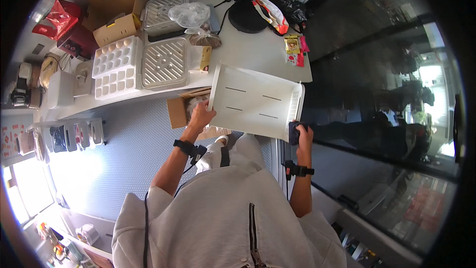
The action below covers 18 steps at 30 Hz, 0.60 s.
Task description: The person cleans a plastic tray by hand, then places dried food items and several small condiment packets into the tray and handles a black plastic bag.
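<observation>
A white slotted plastic shelf tray (pixel 253 100) with raised sides is held up before my body, partly over the table's front edge. My left hand (pixel 202 115) grips its left side, thumb on the rim. At the lower right corner, my right hand (pixel 305 134) holds a dark cloth (pixel 294 133) against the perforated side wall (pixel 294 106). Whether the right fingers also grip the tray itself is hidden by the cloth. An open cardboard box (pixel 176 112) stands on the floor behind the left hand, partly covered by the tray.
The white table (pixel 245 50) carries an egg tray (pixel 115 67), lidded containers (pixel 164 63), a plastic bag (pixel 190 15), an open black round appliance (pixel 247 16) and snack packets (pixel 292 44). Glossy dark doors (pixel 357 82) rise close on my right. A slim cart (pixel 70 134) stands left.
</observation>
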### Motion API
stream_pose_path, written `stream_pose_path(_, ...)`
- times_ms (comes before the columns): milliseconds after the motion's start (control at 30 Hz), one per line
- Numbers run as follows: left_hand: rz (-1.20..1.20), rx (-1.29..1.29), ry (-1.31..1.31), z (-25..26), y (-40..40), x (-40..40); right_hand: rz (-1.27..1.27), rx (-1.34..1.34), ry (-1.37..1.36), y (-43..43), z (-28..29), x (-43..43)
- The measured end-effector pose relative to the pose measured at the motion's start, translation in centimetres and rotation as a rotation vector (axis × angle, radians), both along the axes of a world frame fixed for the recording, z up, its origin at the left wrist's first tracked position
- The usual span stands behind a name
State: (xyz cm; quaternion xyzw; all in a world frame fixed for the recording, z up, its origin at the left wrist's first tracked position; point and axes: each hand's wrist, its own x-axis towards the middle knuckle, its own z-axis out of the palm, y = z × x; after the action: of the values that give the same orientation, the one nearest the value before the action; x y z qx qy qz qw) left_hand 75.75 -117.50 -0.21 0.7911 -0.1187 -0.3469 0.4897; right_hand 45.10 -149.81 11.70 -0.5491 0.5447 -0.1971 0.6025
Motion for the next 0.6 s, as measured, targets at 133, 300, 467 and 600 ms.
stream_pose_path(133,0.091,-0.089,-0.077,-1.1,-6.9,2.3,0.055,-0.032,0.044,-14.1,-6.1,5.9)
stream_pose_path(300,0.247,-0.046,-0.119,-2.2,-11.4,4.6,0.254,-0.016,0.022,-20.5,-7.4,15.6)
stream_pose_path(467,0.343,0.050,-0.140,-5.2,-15.3,5.9,0.332,0.089,0.043,-28.5,-9.2,20.8)
stream_pose_path(600,0.367,0.113,-0.015,-3.8,-18.0,7.6,0.403,0.091,0.008,-29.8,-10.3,21.2)
